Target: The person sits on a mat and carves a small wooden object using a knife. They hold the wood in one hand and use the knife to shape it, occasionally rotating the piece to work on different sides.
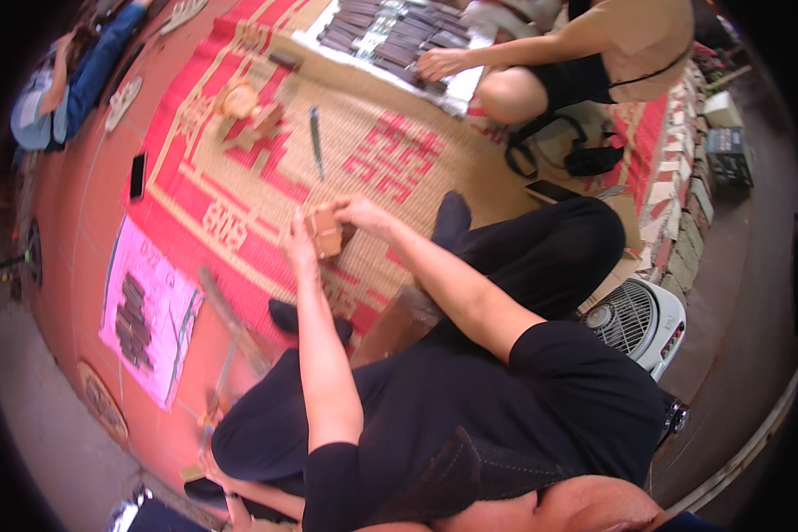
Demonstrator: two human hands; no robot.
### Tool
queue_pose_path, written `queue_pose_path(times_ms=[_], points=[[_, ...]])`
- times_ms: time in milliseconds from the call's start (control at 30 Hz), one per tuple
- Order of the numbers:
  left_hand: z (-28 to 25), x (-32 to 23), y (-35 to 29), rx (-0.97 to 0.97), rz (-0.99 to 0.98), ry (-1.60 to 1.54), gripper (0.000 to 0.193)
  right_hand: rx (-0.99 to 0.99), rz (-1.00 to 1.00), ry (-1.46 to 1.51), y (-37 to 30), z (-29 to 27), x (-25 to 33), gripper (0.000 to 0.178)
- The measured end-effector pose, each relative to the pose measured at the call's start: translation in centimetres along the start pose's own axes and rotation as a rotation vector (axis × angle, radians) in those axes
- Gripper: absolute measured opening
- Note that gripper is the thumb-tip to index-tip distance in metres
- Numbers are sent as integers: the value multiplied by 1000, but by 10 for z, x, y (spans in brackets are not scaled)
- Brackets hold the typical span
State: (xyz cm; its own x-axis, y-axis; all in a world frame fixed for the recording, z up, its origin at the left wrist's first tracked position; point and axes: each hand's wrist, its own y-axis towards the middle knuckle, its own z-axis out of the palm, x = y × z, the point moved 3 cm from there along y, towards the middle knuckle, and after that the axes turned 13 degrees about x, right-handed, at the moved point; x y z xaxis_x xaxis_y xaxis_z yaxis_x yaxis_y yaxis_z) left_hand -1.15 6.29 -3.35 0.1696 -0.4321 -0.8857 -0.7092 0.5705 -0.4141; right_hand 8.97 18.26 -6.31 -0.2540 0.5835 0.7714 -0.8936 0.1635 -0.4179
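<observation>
In front of my body, over the red and straw-coloured mat (pixel 284 191), I hold an orange-brown block-shaped piece (pixel 325 232) between both hands. My left hand (pixel 300 244) grips its left side with the fingers closed. On its upper right edge, the fingers of my right hand (pixel 359 215) are closed. A thin dark band or line seems to cross the piece; its material is too small to tell. Just beyond my hands lies a slim dark pen-like tool (pixel 316 142). Farther left on the mat is a small heap of light-brown pieces (pixel 239 102).
A co-worker's hand (pixel 443 64) rests by dark strips on a silvery sheet (pixel 461 96). More strips lie on a pink sheet (pixel 173 341) at left, near a phone (pixel 137 176) and a wooden stick (pixel 230 315). At right are a fan (pixel 629 321) and black straps (pixel 563 146).
</observation>
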Motion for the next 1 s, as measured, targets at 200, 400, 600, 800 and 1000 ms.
queue_pose_path(times_ms=[200,400,600,800,1000], points=[[0,-4,-2,6,-19,-79,48,-20,-6,83,-12,-11,4,16],[0,0,1,15,-10,-73,50,35,19,-52,15,-8,-9,13],[-5,9,4,19,83,-79,52,120,26,70,-17,-9,12,11],[0,7,4,21,41,-71,50,58,34,-7,13,-5,2,11],[-7,8,2,7,99,-17,57,177,18,45,-12,-8,8,15]])
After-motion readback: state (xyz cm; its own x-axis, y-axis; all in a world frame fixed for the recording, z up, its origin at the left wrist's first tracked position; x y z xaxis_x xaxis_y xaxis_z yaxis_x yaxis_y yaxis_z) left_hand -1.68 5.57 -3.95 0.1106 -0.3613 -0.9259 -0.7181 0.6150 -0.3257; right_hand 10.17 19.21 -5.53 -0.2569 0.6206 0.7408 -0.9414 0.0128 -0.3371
